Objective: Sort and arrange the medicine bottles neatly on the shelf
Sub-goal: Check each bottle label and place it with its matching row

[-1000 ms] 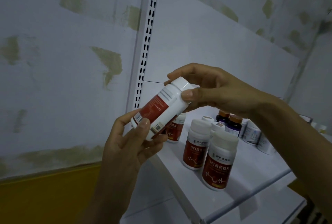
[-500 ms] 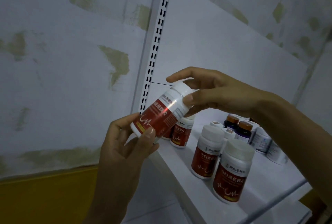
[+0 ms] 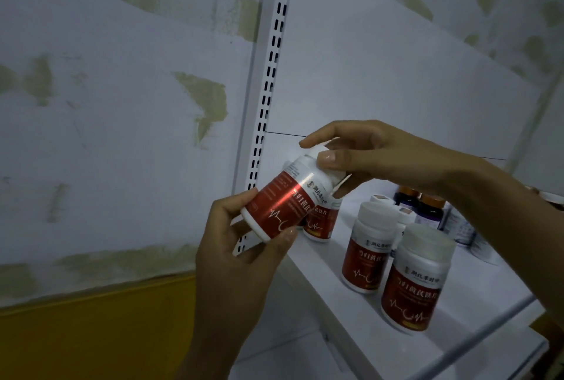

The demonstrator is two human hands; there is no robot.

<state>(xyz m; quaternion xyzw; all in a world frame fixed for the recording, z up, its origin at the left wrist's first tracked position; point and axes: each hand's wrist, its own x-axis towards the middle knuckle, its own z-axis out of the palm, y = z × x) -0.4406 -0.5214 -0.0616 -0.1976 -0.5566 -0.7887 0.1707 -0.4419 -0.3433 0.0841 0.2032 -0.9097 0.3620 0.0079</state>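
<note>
Shop — slotted shelf upright (image 3: 268,99), medicine bottles (image 3: 415,285)

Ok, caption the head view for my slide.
Left hand and right hand hold a tilted red-labelled white plastic bottle by a white shelf of bottles.

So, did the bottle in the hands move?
Yes. The held bottle turned in place: its red front now faces us, not the barcode side. It stays by the slotted post.

Patchy white wall (image 3: 106,135), yellow band (image 3: 91,334) below, slotted upright (image 3: 268,89), dim light
</note>
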